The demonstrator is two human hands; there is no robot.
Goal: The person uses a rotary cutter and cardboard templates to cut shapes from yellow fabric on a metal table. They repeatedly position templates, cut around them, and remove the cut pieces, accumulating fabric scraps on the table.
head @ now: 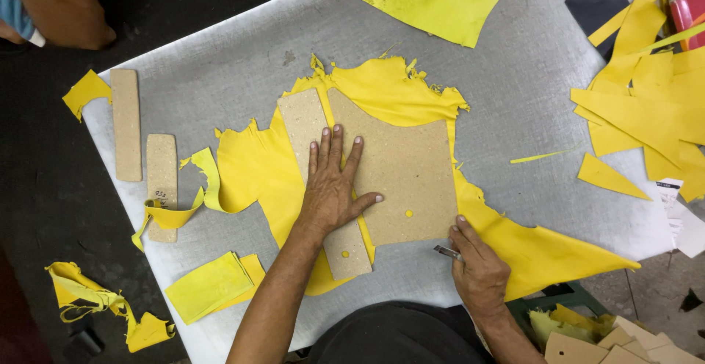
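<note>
Far out from the pressing hand sit two spare narrow board templates (126, 124), plus folded yellow pieces (209, 287) nearer the body that look already cut. The left hand (334, 188) lies flat, fingers spread, holding nothing, pinning the long narrow template (312, 140) and the big square template (404, 169) onto the yellow leather hide (257, 169) under its palm. Just beyond that thumb, the right hand (477, 265) is closed around a small metal knife (446, 252), blade at the square template's near corner. My guess is the outline cut is only starting there, since the hide pokes out uncut on all sides of the board. Further off is a pile of yellow strips (646, 110). It all sits on a grey metal-topped table (220, 63) over a dark floor, with someone else's hand (62, 8) at the far corner.
</note>
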